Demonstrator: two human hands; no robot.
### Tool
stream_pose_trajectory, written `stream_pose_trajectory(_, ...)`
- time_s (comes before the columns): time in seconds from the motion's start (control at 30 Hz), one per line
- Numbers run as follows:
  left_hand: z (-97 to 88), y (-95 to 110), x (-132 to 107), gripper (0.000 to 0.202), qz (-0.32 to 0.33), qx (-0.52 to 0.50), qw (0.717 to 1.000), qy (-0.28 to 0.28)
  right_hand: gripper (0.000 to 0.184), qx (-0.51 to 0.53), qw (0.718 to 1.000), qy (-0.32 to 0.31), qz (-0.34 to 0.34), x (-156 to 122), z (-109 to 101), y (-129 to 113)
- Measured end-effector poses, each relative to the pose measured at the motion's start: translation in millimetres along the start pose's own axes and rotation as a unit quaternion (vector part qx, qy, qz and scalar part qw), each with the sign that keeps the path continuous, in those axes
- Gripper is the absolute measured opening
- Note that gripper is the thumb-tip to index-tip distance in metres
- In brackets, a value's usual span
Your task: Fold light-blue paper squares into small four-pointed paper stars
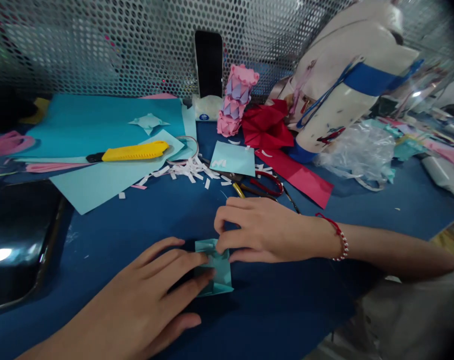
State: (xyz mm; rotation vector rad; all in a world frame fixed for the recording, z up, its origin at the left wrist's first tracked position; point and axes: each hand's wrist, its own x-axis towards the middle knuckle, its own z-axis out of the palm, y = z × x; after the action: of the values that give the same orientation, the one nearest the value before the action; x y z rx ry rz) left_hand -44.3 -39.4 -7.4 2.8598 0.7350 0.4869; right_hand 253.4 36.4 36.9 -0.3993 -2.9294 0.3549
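Note:
A small folded piece of light teal paper (216,270) lies on the dark blue table cover (279,310) near the front edge. My left hand (144,305) rests flat with its fingers stretched out, two fingertips pressing on the paper's left side. My right hand (260,231), with a red bead bracelet at the wrist, comes in from the right; its fingers are curled and pinch the paper's upper edge.
Behind the hands lie scissors (260,186) with red handles, white paper scraps (189,170), a teal square (232,158), red paper (298,175), a yellow utility knife (131,151) on teal sheets, a pink folded paper tower (236,100), a phone (208,62), a white bag (347,75) and a dark tray (17,240) at left.

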Motion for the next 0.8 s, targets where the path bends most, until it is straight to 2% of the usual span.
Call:
stream_pose_trajectory(0.1, -1.2, -1, 2, 0.040, 0.005, -0.003, 1.000, 0.000, 0.013, 0.003, 1.000, 0.010, 0.023, 0, 5, -4)
stream_pose_trajectory(0.3, -1.7, -2, 2, 0.038, 0.010, 0.014, 1.000, -0.002, 0.013, 0.077, 0.993, 0.071, 0.051, -2, 12, -5)
stream_pose_trajectory(0.4, -1.3, -1, 2, 0.039, 0.002, -0.003, 1.000, 0.003, 0.011, 0.098, 0.992, 0.054, 0.049, -3, 10, -5)
stream_pose_trajectory(0.63, 0.3, 0, 1, 0.037, -0.009, -0.004, 1.000, 0.011, 0.008, 0.045, 0.999, -0.003, -0.001, -2, 1, -3)
stream_pose_trajectory(0.8, -1.2, -2, 3, 0.035, 0.022, -0.014, 1.000, 0.017, 0.010, 0.037, 0.999, -0.003, -0.018, -2, 2, 0)
